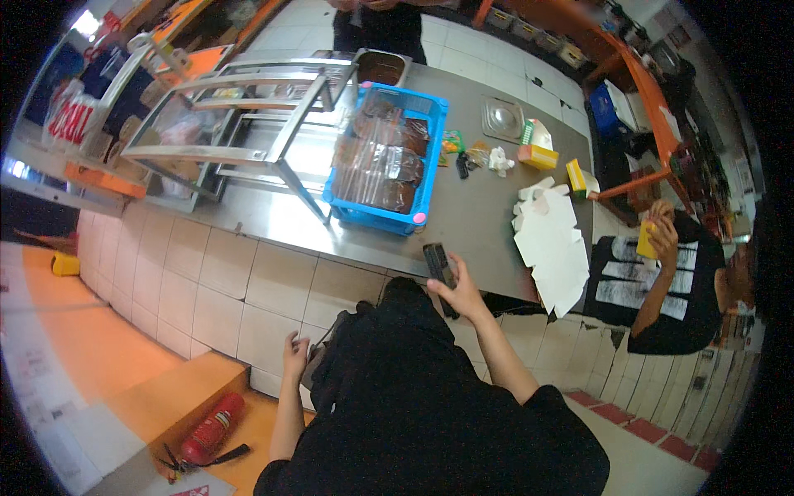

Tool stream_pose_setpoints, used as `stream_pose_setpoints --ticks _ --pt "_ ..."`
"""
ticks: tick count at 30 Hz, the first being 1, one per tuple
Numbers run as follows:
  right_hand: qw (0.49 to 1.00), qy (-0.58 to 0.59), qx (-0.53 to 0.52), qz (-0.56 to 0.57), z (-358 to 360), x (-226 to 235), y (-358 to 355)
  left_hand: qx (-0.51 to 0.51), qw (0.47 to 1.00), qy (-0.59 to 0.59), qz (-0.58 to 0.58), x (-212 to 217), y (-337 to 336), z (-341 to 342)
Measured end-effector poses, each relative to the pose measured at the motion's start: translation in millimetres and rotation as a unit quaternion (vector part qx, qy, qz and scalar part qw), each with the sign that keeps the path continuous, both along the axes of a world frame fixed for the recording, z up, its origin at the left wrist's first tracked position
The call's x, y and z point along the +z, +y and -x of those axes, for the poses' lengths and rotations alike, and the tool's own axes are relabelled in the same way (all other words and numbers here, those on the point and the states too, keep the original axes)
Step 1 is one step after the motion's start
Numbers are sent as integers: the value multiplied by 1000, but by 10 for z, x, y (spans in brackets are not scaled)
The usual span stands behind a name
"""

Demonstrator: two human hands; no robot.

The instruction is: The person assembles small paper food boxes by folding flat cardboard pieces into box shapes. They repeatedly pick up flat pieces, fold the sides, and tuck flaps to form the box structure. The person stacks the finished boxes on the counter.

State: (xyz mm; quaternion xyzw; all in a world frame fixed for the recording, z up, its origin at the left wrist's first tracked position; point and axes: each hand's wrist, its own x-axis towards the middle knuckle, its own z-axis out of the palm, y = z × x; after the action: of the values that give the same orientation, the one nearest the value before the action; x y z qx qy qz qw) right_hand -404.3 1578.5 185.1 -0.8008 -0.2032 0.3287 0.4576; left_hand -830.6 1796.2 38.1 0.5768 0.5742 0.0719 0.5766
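My right hand (463, 293) holds a dark phone (439, 269) upright just in front of the steel counter's (471, 223) near edge. My left hand (294, 357) is lower, at my left side, its fingers curled against a grey object by the edge of my black clothing (397, 388); what that object is cannot be told. On the counter ahead stands a blue crate (428, 169) filled with clear bags of brown contents.
A steel frame rack (248, 107) stands on the counter's left. White flat cartons (550, 240), small yellow boxes (538, 155) and a metal tray (503, 118) lie to the right. A person in black (662, 289) holds a yellow box at right. A red fire extinguisher (212, 428) lies on the floor.
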Motion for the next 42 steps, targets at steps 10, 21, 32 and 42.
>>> stream_pose_setpoints --ticks 10,21,32,42 --pt "948 -202 -98 224 -553 -120 688 73 978 193 -5 -355 -477 842" --pt "945 -131 -145 264 -576 -303 1172 64 996 61 1 -649 -512 821" --pt "952 -135 -127 243 -549 -361 1026 10 1000 -14 16 -1460 -703 1270" --pt "938 -229 -177 190 -610 -260 330 31 999 42 10 -735 -355 612"
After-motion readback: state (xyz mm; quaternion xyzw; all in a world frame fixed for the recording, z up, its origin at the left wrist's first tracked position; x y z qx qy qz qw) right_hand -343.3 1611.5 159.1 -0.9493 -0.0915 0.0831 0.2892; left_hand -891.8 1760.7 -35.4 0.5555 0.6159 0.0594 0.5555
